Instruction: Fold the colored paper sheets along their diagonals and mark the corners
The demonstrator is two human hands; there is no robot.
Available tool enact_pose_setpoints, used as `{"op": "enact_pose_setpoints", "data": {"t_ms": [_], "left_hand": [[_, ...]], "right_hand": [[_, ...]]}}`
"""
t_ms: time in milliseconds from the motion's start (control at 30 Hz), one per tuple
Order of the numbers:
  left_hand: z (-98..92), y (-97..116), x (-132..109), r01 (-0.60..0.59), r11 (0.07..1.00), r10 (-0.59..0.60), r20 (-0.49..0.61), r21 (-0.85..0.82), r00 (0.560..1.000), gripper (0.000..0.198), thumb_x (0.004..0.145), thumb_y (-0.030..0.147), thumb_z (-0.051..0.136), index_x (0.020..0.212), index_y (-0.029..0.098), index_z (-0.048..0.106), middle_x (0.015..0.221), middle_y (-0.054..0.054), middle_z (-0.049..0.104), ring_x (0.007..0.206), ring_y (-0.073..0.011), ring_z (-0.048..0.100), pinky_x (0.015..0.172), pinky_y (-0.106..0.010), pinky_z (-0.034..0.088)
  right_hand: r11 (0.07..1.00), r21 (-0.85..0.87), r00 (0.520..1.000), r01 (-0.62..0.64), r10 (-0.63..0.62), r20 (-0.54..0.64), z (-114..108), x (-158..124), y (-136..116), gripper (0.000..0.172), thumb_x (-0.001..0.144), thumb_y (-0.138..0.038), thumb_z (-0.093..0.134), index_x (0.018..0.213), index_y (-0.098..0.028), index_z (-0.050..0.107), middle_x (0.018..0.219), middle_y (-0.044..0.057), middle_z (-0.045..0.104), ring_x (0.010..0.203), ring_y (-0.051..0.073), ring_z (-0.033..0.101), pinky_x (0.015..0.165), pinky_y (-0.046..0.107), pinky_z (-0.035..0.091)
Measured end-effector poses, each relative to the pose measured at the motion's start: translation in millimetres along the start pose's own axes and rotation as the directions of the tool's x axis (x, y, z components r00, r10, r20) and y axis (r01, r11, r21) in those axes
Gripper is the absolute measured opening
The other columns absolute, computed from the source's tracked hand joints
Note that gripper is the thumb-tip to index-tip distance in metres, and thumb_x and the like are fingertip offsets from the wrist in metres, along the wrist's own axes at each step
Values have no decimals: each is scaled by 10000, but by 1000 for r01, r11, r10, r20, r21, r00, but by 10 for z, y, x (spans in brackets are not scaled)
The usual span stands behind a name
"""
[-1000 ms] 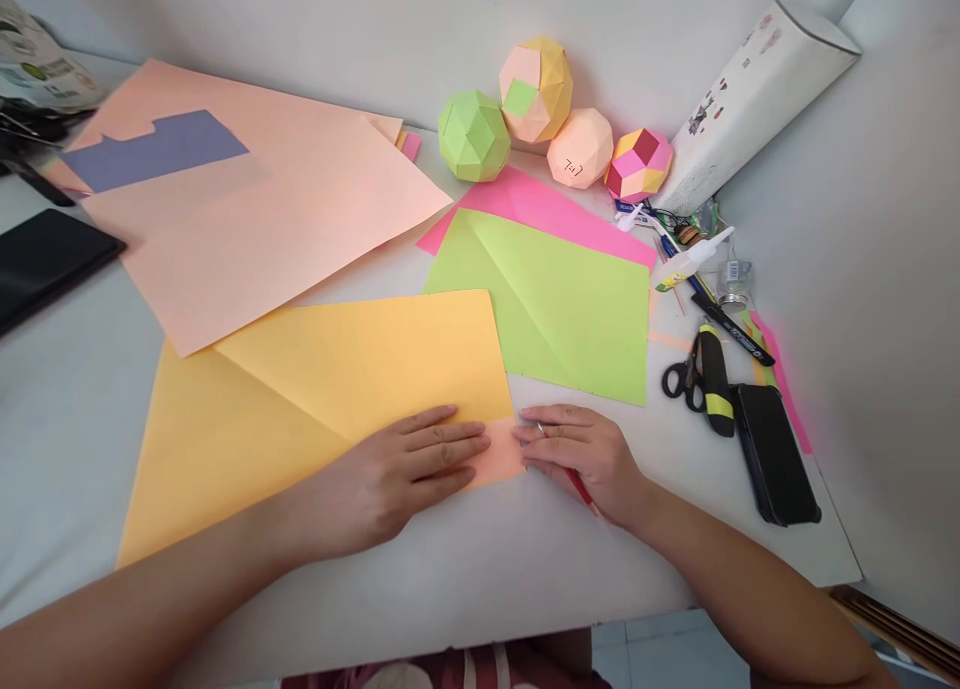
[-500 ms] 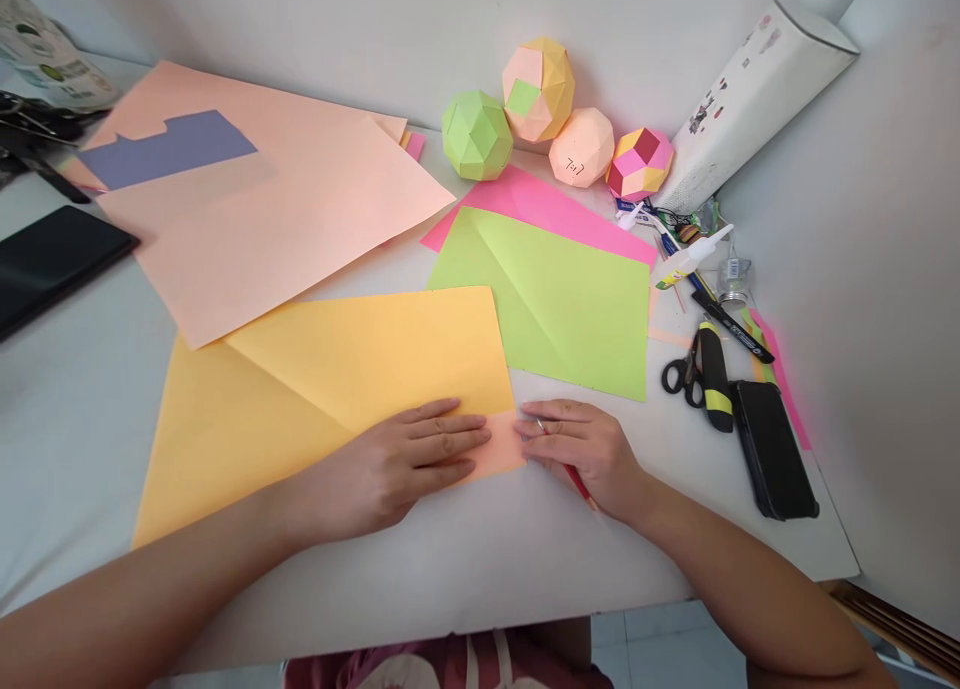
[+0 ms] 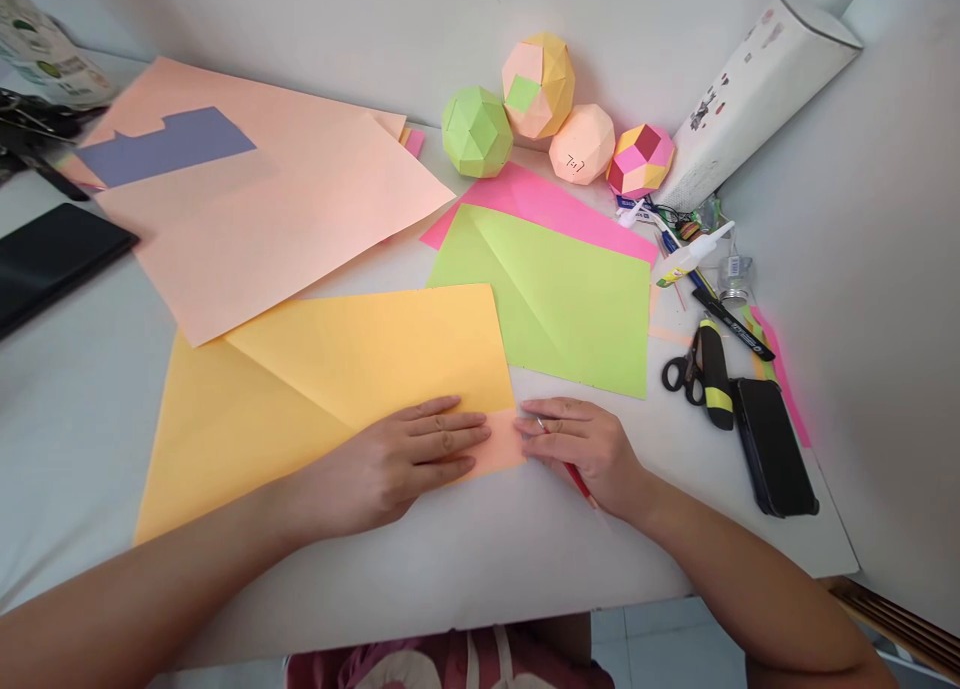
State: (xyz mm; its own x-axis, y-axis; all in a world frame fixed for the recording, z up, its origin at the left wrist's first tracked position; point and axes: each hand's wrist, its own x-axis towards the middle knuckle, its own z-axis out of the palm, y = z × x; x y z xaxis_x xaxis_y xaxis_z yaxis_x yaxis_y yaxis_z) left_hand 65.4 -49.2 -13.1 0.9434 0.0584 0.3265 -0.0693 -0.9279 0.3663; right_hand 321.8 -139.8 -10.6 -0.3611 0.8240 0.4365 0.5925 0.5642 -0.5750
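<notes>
My left hand (image 3: 420, 456) lies flat, fingers stretched to the right, over a small peach paper piece (image 3: 501, 441). That piece rests at the lower right corner of a large creased yellow sheet (image 3: 390, 349). The fingertips of my right hand (image 3: 581, 444) touch the right edge of the peach piece. A slim red pen-like tool (image 3: 577, 480) is held in this hand, its lower end sticking out beneath the palm. Its other end is hidden by the fingers, so I cannot tell its exact kind.
A green sheet (image 3: 577, 299) overlaps a pink sheet (image 3: 547, 209) beyond my hands. Peach sheets (image 3: 300, 209) lie at the left. Several faceted paper balls (image 3: 477, 134) stand by the wall. Scissors (image 3: 682, 377), a black-and-yellow cutter (image 3: 714, 374) and a phone (image 3: 775, 449) lie right.
</notes>
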Motion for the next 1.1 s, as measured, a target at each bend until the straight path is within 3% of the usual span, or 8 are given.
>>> {"op": "enact_pose_setpoints", "data": {"t_ms": [400,667,733,800,900,967,1033,1100], "left_hand": [[-9,-20,22,25,991,-35,-72,-130,997,299,930,37,363,977,136,641,1259,-140,615,1280,-202,481,1102,-438,383],[10,-108,-25,47,970,-46,11,-240,999,364,975,139,318,941,168,678,1335,-135,554,1297,-204,464,1114,-435,338],[21,-117,-31,50,964,-50,5,-261,999,382,990,188,313,928,176,689,1337,-126,554,1293,-205,469,1120,-426,324],[29,-122,-31,59,958,-61,0,-281,998,383,992,214,322,920,183,697,1334,-118,560,1287,-209,475,1121,-420,321],[42,-129,-30,61,951,-67,-9,-302,998,358,974,187,353,920,187,707,1310,-106,584,1280,-212,481,1114,-411,329],[51,-140,-30,51,951,-61,-22,-304,998,336,956,154,382,917,180,714,1295,-109,595,1272,-218,489,1114,-406,330],[56,-151,-29,38,952,-51,-35,-303,998,304,932,123,419,923,169,720,1287,-114,600,1265,-224,496,1116,-399,329],[56,-159,-27,37,953,-52,-41,-302,998,284,909,97,448,941,170,721,1282,-109,605,1263,-224,498,1117,-390,330]], "right_hand": [[1000,-15,1000,7,-7,2,-16,22,-18,126,854,-67,617,855,-167,693,932,84,755,1024,220,675,866,374,587],[999,-31,999,6,-5,34,-59,81,-26,119,843,-100,637,912,-186,682,908,67,751,997,224,678,840,371,584],[1000,20,1000,-3,3,0,-76,135,-111,132,904,-180,558,961,-186,678,884,75,737,992,235,664,829,397,567],[988,149,999,-43,48,-25,-71,198,-254,312,984,-298,377,1027,-181,663,825,85,699,902,232,656,750,405,555],[908,385,985,-165,133,109,13,289,-492,489,1004,-428,199,1091,-179,610,712,50,593,638,170,576,553,327,502],[876,418,964,-239,163,211,113,331,-589,341,990,-357,303,980,-188,599,698,29,565,599,140,530,528,282,470],[883,377,949,-279,195,246,217,351,-608,179,932,-241,433,823,-193,567,705,24,570,621,128,532,546,260,463],[880,332,929,-340,260,262,295,347,-571,134,881,-193,498,750,-196,529,686,14,574,604,119,533,522,237,446]]}}
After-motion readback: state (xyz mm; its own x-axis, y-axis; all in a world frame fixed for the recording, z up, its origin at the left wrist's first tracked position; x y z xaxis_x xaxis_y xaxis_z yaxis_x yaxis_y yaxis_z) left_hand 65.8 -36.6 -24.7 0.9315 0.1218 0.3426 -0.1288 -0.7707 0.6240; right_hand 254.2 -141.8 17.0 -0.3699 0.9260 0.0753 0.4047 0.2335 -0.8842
